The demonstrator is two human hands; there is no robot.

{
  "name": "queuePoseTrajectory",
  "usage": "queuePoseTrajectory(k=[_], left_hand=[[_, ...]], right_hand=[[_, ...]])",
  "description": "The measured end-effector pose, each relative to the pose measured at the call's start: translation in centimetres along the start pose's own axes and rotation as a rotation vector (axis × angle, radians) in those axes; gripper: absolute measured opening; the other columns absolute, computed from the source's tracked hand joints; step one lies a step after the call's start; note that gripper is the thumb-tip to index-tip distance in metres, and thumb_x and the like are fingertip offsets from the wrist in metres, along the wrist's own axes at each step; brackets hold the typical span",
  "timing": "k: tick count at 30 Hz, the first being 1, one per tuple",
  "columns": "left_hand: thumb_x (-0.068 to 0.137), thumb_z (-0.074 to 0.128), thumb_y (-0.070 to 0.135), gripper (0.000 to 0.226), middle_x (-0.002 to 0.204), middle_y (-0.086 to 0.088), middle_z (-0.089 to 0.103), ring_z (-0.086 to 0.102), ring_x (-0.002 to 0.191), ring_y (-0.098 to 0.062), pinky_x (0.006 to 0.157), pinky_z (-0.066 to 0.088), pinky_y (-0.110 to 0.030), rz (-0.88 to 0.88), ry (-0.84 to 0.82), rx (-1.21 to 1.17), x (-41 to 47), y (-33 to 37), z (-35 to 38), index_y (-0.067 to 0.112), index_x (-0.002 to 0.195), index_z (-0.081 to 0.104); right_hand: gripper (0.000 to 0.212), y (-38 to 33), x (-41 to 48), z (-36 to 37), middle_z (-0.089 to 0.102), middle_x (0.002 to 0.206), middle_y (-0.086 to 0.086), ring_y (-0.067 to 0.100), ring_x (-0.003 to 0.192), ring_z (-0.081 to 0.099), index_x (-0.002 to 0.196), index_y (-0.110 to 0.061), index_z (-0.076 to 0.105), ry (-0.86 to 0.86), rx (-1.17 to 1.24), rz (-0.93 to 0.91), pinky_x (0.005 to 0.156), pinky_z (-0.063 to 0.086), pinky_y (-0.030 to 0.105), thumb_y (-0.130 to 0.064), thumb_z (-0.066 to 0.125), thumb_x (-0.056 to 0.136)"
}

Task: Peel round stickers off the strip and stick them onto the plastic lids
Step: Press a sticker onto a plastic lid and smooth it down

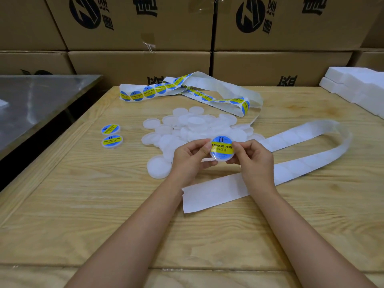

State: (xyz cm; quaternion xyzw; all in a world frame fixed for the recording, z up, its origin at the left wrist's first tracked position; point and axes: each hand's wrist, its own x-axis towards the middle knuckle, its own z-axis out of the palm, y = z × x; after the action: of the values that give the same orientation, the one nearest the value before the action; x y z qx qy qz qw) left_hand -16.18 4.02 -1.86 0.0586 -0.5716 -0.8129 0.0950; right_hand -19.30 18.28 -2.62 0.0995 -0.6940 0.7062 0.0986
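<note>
Both hands hold one translucent plastic lid (222, 149) above the wooden table; it carries a round blue and yellow sticker reading "SOLDERING PASTE". My left hand (190, 159) grips its left edge and my right hand (252, 156) pinches its right edge. Behind it lies a pile of bare lids (187, 127). Two stickered lids (111, 135) sit apart at the left. The sticker strip (158, 89) with several blue and yellow stickers coils at the back, and its empty white backing (295, 163) loops round to the right and under my right wrist.
The wooden table (83, 204) has a raised rim along its left side. A metal-topped table (31, 100) stands to the left. Stacked cardboard boxes (145, 59) wall off the back. White foam blocks (357, 86) lie at the back right.
</note>
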Motion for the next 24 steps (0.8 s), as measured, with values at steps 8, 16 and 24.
queuePoseTrajectory(k=[8,16,24], left_hand=[[0.089,0.056,0.001,0.01,0.078,-0.008,0.063,0.065,0.061,-0.012,0.057,0.056,-0.025,0.207,0.197,-0.026,0.4,2.1,-1.5,0.007,0.088,0.063],[0.09,0.055,0.013,0.018,0.092,-0.008,0.065,0.063,0.049,-0.004,0.057,0.056,-0.027,0.37,0.966,0.22,3.1,4.7,-14.1,0.007,0.105,0.062],[0.086,0.052,0.007,0.019,0.091,-0.007,0.064,0.07,0.069,-0.027,0.044,0.051,-0.019,0.125,1.16,0.282,4.0,4.6,-19.4,0.008,0.1,0.065]], right_hand=[[0.009,-0.2,0.5,-1.7,0.059,0.081,0.0,0.014,0.071,0.052,0.09,-0.023,0.063,0.168,-0.457,-0.233,0.064,0.036,0.024,-0.027,0.055,0.093],[0.052,0.0,1.7,-6.3,0.061,0.101,0.019,0.038,0.099,0.054,0.105,-0.01,0.065,0.043,-1.203,0.075,0.081,0.046,0.043,-0.052,0.037,0.094],[0.076,1.2,2.4,-7.4,0.037,0.13,0.023,0.039,0.121,0.034,0.134,-0.011,0.04,0.11,-1.279,0.301,0.095,0.035,0.049,-0.069,0.027,0.086]])
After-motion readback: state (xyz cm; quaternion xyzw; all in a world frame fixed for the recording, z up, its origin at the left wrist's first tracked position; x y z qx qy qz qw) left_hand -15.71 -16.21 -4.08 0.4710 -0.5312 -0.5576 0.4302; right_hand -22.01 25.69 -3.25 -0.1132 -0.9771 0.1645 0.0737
